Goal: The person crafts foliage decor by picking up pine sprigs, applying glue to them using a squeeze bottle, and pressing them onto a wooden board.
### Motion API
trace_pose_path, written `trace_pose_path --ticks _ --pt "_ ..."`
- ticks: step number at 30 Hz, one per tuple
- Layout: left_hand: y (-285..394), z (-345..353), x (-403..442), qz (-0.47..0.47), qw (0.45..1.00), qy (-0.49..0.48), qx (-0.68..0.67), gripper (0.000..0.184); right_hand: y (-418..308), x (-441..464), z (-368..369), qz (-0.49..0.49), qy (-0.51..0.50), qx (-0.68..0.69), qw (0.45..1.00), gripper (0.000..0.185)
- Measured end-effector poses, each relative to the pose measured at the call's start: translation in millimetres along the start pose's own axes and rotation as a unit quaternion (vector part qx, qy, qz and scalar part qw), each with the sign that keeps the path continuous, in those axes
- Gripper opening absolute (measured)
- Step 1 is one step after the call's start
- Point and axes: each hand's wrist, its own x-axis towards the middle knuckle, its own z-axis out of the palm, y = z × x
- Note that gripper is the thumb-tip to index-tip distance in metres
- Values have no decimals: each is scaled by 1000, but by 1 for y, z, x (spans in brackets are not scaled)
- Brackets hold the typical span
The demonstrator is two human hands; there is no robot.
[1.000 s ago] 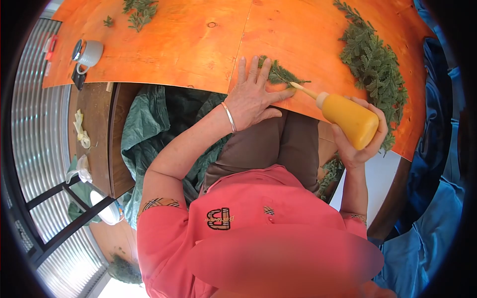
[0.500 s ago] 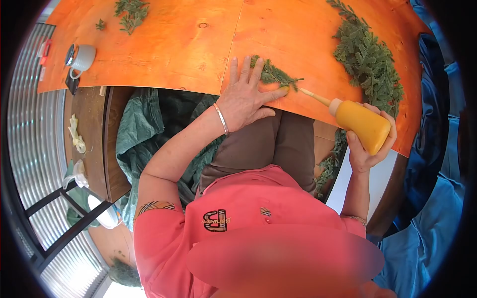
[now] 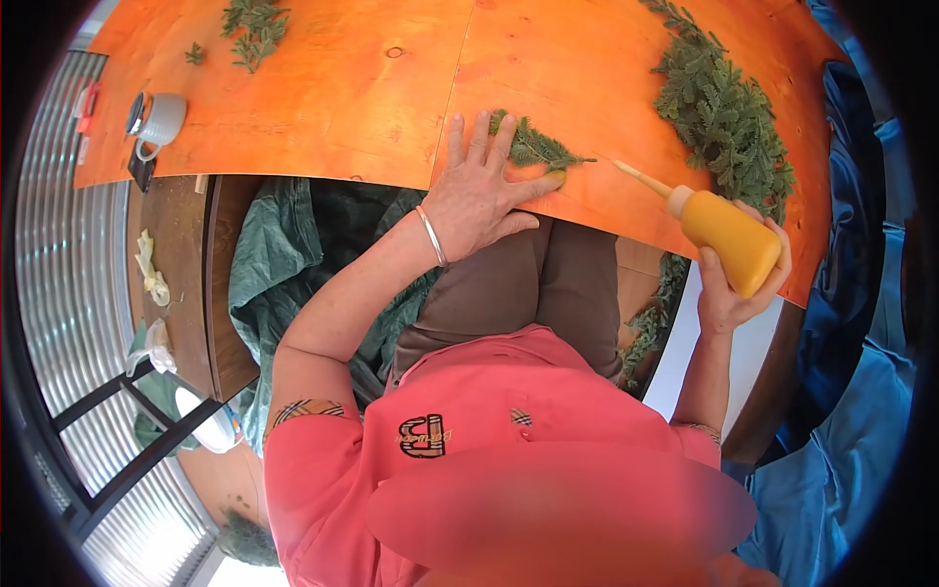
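Observation:
On the orange wooden tabletop [image 3: 342, 108] lies a small green sprig [image 3: 540, 149], its bare stem end pointing right. My left hand [image 3: 481, 186] rests flat at the table's near edge, fingers spread, with fingertips over the sprig's left end and lower side. A bracelet circles that wrist. My right hand [image 3: 738, 279] is wrapped round a yellow squeeze bottle [image 3: 729, 240] with a long thin nozzle. The bottle is tilted, its nozzle tip pointing left toward the stem and a short way apart from it.
A heap of green sprigs [image 3: 729, 127] covers the table's right side. At the far left are more sprigs [image 3: 256, 29] and a grey mug [image 3: 161, 117] near the edge. Green sheeting [image 3: 279, 240] hangs below the table; blue fabric [image 3: 851, 411] lies at the right.
The squeeze bottle in my right hand has moved slightly right, drawing its nozzle tip away from the sprig's stem. My left hand and the sprig are almost unchanged.

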Motion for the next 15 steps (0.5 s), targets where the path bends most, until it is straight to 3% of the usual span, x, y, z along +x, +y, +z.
trace_pose_path --ticks 3,6,15 --pt "0 0 0 -2 1000 -2 2 53 -7 -3 -2 32 12 90 995 78" --pt "0 0 1 1 1000 -2 3 53 -1 -8 0 25 -23 86 996 78" --pt "-1 -1 2 3 1000 -17 9 53 10 -7 6 57 5 52 997 75"
